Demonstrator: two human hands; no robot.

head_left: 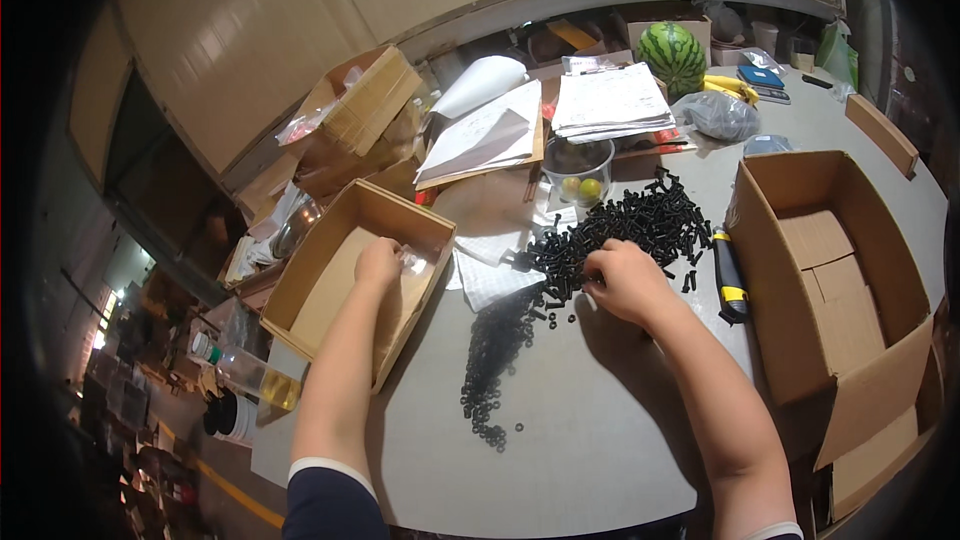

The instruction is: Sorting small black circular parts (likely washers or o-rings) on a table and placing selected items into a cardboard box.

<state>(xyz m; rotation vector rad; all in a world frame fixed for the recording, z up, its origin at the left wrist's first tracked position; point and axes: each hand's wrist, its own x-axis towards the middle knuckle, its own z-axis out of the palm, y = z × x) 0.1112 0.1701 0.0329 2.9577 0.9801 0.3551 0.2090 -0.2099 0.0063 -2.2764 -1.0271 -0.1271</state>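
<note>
Near tabletop (580, 470) lies free — bolt pile (650, 223) beyond, carton (778, 290) blocking the right.

No wording can be read; the small marks on the stacked paper sheets (612, 100), beyond the fingers (597, 266) of the right hand (630, 282), are too fine to make out.

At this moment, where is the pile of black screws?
In the head view, the pile of black screws lies on the grey table, right of centre, mostly beyond the right hand and left of the deep open cardboard box.
</note>
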